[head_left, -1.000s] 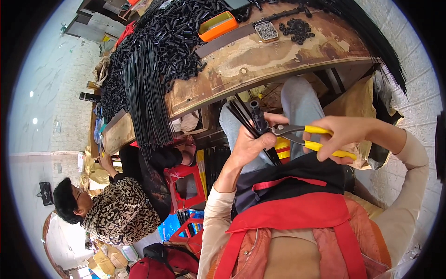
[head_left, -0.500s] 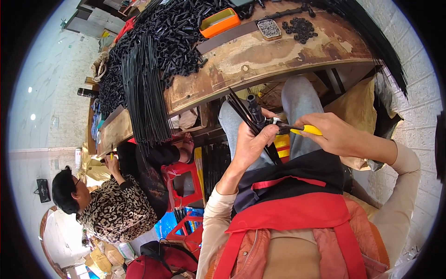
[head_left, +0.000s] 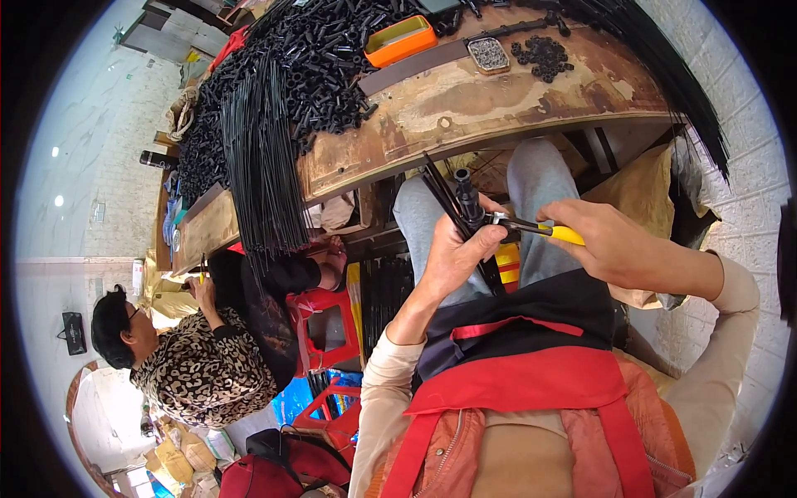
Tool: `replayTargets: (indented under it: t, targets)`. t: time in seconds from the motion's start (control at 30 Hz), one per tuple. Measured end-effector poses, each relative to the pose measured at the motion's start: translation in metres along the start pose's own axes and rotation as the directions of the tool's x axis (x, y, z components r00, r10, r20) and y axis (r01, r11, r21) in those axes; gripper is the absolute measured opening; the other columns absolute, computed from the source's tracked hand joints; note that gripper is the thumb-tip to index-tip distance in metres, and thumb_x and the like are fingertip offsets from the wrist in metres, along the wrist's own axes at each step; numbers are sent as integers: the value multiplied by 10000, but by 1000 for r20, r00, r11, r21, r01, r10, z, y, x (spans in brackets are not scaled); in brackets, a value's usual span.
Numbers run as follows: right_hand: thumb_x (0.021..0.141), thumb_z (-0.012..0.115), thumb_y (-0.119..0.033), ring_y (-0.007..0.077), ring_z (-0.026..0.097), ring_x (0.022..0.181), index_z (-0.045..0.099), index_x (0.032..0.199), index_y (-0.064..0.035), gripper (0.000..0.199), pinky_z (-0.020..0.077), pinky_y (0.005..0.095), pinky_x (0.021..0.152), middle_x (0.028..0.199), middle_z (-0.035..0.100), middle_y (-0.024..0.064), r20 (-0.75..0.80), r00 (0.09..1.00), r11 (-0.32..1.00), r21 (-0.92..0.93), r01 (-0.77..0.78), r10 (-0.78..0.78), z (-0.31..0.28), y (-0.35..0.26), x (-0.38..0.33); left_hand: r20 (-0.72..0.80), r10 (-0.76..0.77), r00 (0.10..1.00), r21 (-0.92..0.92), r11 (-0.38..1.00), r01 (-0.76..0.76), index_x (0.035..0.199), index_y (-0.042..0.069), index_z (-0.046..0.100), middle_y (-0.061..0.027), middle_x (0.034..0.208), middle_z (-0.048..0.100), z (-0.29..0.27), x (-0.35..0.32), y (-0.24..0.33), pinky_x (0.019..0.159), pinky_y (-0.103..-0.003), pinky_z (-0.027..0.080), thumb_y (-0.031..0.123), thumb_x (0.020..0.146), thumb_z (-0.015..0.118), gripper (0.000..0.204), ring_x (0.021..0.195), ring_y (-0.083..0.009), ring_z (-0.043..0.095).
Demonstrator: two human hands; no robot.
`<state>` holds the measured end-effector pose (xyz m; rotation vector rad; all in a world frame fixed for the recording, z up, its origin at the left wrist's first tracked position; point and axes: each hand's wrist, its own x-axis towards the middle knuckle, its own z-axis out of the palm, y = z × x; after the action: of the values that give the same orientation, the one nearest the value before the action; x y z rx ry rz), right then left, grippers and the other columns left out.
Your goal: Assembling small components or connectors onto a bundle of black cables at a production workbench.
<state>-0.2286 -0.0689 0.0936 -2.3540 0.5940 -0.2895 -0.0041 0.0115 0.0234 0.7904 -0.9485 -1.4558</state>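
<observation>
From my end of the head camera, my left hand (head_left: pixel 465 256) is wrapped around a black tubular piece (head_left: pixel 467 195) and some thin black rods (head_left: pixel 442 189), held over my lap. My right hand (head_left: pixel 602 245) grips the pliers (head_left: pixel 568 236) by the yellow handles. Their tip meets a small silvery bit (head_left: pixel 499 218) at the tube's side; I cannot tell how tightly it bites.

I judge the tube light, stiff and smooth enough to twist under a pull, so I'd hold it low on its body, thumb just behind the silvery bit. The rods look springy and crowd its left side, and my thumb partly hides the contact.

Beyond my knees, the edge of the wooden surface (head_left: pixel 498 104) limits forward room. On it lie a metal-filled dish (head_left: pixel 488 55), black rings (head_left: pixel 543 58), an orange tray (head_left: pixel 401 41), a heap of black fittings (head_left: pixel 332 79) and, overhanging the edge, a rod bundle (head_left: pixel 259 166). A co-worker (head_left: pixel 203 369) sits well apart, to my left.
</observation>
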Motion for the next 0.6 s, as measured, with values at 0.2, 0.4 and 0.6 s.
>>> replayTargets:
  t: [0.2, 0.4, 0.6]
  targets:
    - [954, 568, -241, 427, 614, 771, 535, 1074, -1, 270, 473, 463, 687, 783, 618, 217, 260, 943, 952, 168, -256, 207, -21, -18, 13, -52, 12, 999, -20, 1000, -13, 1046, 19, 542, 48, 712, 492, -1, -2, -3, 530, -208, 340, 105, 918, 668, 200, 603, -31, 421]
    - [962, 568, -312, 441, 612, 714, 565, 1039, 3, 324, 449, 480, 619, 712, 612, 231, 294, 908, 925, 147, -350, 297, -29, -20, 16, -48, -66, 997, 24, 997, 68, 1053, 35, 546, 54, 704, 497, -1, 5, 0, 537, -207, 344, 40, 895, 653, 190, 610, -24, 430]
    - [904, 655, -226, 354, 635, 663, 597, 1023, -8, 256, 472, 406, 577, 717, 614, 196, 291, 911, 928, 146, -343, 291, -9, 12, 39, -223, -79, 972, 104, 989, 105, 1201, -15, 471, 4, 657, 448, -7, 15, 3, 497, -230, 327, -117, 838, 493, 378, 538, -69, 407]
